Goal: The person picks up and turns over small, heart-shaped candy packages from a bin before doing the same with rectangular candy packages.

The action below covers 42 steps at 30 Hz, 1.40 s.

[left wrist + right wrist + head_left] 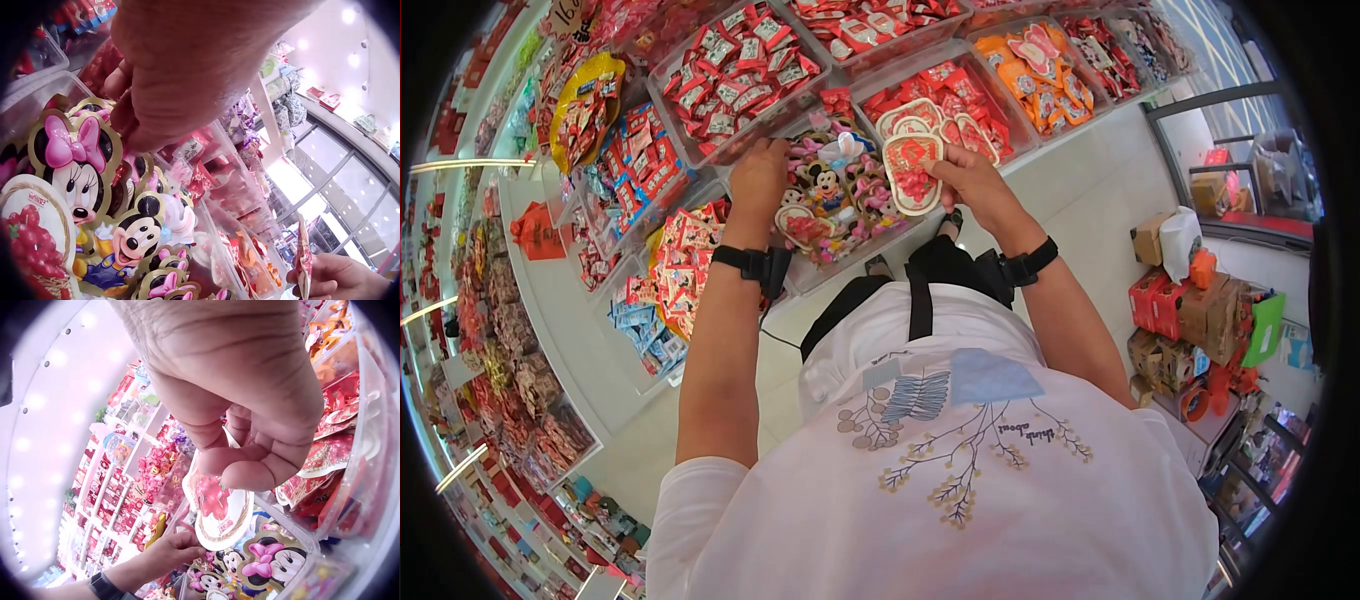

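Observation:
My right hand (pixel 980 190) pinches a white-edged packet with red fruit printed on it (pixel 915 175), held over the bins; the right wrist view shows thumb and fingers on the packet (pixel 219 506). My left hand (pixel 760 180) reaches down at the left back edge of the bin of cartoon mouse packets (pixel 825 185). In the left wrist view its fingers (pixel 125 119) are bent down among the mouse packets; whether they grip one is hidden. Another fruit packet (pixel 34 237) lies on top of the mouse packets, near the bin's front left.
Clear bins of red packets (pixel 740 80) and orange packets (pixel 1035 75) line the back. More red fruit packets (pixel 325 456) fill the bin beside my right hand. Blue and red packs (pixel 640 165) lie at the left. Cardboard boxes (pixel 1215 315) are stacked at the right.

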{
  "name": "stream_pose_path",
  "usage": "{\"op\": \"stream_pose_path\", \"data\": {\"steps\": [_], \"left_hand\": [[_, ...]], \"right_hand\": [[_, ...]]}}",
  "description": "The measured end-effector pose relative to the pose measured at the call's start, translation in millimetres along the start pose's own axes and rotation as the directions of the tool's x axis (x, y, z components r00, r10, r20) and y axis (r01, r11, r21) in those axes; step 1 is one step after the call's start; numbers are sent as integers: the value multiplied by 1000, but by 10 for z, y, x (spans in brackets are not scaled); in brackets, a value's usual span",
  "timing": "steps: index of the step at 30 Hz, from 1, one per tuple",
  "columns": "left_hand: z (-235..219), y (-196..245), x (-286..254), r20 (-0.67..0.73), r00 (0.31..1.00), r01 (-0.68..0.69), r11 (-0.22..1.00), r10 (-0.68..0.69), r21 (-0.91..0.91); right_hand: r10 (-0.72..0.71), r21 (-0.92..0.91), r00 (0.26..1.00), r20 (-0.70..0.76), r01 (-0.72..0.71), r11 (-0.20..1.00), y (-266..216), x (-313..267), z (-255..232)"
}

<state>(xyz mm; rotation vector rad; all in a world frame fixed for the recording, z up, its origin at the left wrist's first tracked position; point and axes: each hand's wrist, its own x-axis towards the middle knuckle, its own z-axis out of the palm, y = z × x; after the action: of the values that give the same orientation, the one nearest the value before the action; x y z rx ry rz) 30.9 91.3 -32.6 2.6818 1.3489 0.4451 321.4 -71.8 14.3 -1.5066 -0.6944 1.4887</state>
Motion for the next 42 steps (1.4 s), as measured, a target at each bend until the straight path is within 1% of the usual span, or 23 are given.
{"op": "stream_pose_path", "data": {"steps": [4, 7, 10, 13, 16, 19, 22, 25, 28, 32, 35, 37, 38, 41, 42], "left_hand": [[-102, 37, -3, -8, 1000, 13, 1000, -13, 3], [-266, 146, -27, -91, 996, -16, 998, 21, 54], [-528, 286, -105, -109, 994, -12, 998, 19, 63], [-692, 330, -228, -158, 987, 11, 999, -4, 40], [-837, 360, -268, -156, 982, 107, 994, -105, 7], [-944, 391, -295, -80, 985, 149, 989, -150, -15], [-855, 411, -409, -36, 999, -12, 985, 6, -173], [-599, 466, -526, 120, 993, 14, 990, 3, -142], [-302, 498, -620, 234, 966, -69, 982, 110, -175], [0, 486, -649, 254, 954, -103, 971, 157, -215], [36, 501, -601, 256, 961, -27, 957, 104, -289], [73, 478, -590, 312, 948, 44, 941, 68, -336], [102, 469, -585, 340, 939, 79, 930, 51, -358], [252, 472, -614, 364, 930, 141, 875, 44, -464], [302, 486, -642, 371, 928, 148, 876, 38, -460]], "right_hand": [[10, -9, 1000, -3, -10, 1000, 16, 2, -5], [3, -9, 1000, -8, -3, 1000, 50, 12, -18], [3, -3, 1000, -12, -3, 1000, 67, 13, -21], [10, 3, 1000, -5, -10, 1000, 26, -1, -10], [15, 2, 1000, 1, -15, 1000, 56, 19, -1], [7, -9, 1000, 7, -7, 1000, 63, 28, 12], [-7, -13, 1000, 14, 7, 1000, 71, 39, 38], [-8, 1, 1000, 4, 8, 1000, 78, 42, 35], [0, 28, 1000, -20, 1, 1000, 134, 90, -4], [27, 68, 996, -82, -22, 997, 211, 190, -231], [41, 117, 987, -154, -22, 993, 253, 241, -377], [45, 147, 980, -192, -16, 989, 273, 261, -431], [50, 148, 980, -192, -21, 989, 290, 277, -440], [65, 155, 979, -193, -35, 987, 358, 288, -469], [67, 160, 980, -187, -37, 986, 382, 287, -456]]}}
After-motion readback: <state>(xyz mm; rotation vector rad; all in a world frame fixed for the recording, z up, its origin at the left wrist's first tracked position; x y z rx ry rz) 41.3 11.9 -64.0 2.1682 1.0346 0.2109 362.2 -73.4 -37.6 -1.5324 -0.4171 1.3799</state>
